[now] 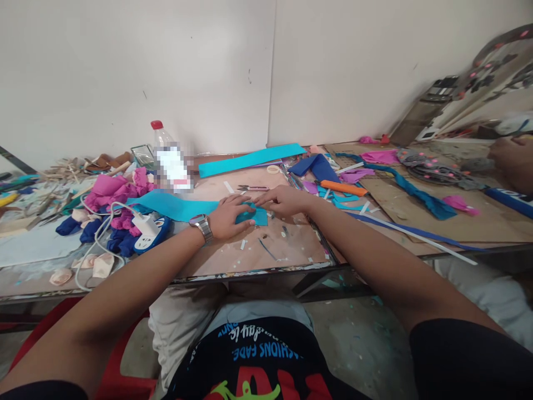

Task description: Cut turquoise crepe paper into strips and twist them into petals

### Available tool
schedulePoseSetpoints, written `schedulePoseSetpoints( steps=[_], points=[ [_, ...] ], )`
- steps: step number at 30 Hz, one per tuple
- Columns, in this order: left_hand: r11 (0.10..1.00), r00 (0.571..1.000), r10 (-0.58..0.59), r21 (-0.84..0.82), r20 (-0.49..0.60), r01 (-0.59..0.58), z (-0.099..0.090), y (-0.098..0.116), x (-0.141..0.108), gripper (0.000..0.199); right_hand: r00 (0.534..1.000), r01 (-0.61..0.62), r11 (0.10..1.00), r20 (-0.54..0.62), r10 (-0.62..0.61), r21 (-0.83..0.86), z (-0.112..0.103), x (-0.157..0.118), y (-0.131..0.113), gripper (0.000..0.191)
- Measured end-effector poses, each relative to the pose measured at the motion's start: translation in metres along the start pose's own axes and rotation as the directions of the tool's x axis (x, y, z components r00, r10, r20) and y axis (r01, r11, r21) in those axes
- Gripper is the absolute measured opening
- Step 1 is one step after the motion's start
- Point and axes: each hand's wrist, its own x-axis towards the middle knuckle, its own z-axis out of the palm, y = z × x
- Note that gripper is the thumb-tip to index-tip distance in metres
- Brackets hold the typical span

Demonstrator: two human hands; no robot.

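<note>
A turquoise cloth strip (pixel 175 206) runs across the table in front of me. My left hand (pixel 230 216) lies flat on it near its right end, fingers spread, a metal watch on the wrist. From the right, my right hand (pixel 284 201) reaches over the same end. Its index finger is stretched out and touches the strip beside my left fingers, while its other fingers are bent and partly hidden. Just beyond my hands lie small thread snips (pixel 252 188). Farther back rests a second turquoise strip (pixel 252 159).
On the left are pink and navy cloth bundles (pixel 114 191), a power strip (pixel 154 236) with a charger and white cable, and a bottle (pixel 160 133). An orange-handled tool (pixel 343 188), dark blue cloth (pixel 314 168) and a long white strip (pixel 425 240) lie right. Another person's hand (pixel 512 161) is far right.
</note>
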Motion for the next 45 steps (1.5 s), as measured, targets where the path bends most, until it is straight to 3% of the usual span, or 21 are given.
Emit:
schedulePoseSetpoints(
  steps=[6, 15, 25, 32, 45],
  points=[
    [1.000, 1.000, 0.000, 0.009, -0.001, 0.000, -0.001, 0.002, 0.000, 0.055, 0.999, -0.025, 1.000, 0.022, 0.025, -0.014, 0.006, 0.002, 0.000, 0.046],
    [1.000, 1.000, 0.000, 0.015, 0.002, 0.000, -0.002, 0.003, 0.000, 0.055, 0.996, -0.091, 0.995, 0.026, 0.090, 0.032, -0.005, 0.001, -0.005, 0.033],
    [0.998, 0.999, 0.049, 0.034, 0.002, -0.049, -0.003, 0.004, 0.000, 0.054, 0.995, -0.076, 0.997, 0.062, 0.075, 0.007, -0.015, -0.002, -0.006, 0.032],
    [0.998, 0.998, 0.064, 0.010, 0.029, -0.065, -0.002, 0.010, 0.003, 0.054, 0.998, -0.065, 0.998, -0.009, 0.065, -0.006, -0.011, 0.000, 0.003, 0.034],
    [0.998, 0.997, 0.068, 0.000, 0.034, -0.068, -0.002, 0.007, 0.002, 0.057, 0.998, -0.066, 0.995, 0.004, 0.066, 0.080, 0.002, 0.002, 0.010, 0.034]
  ],
)
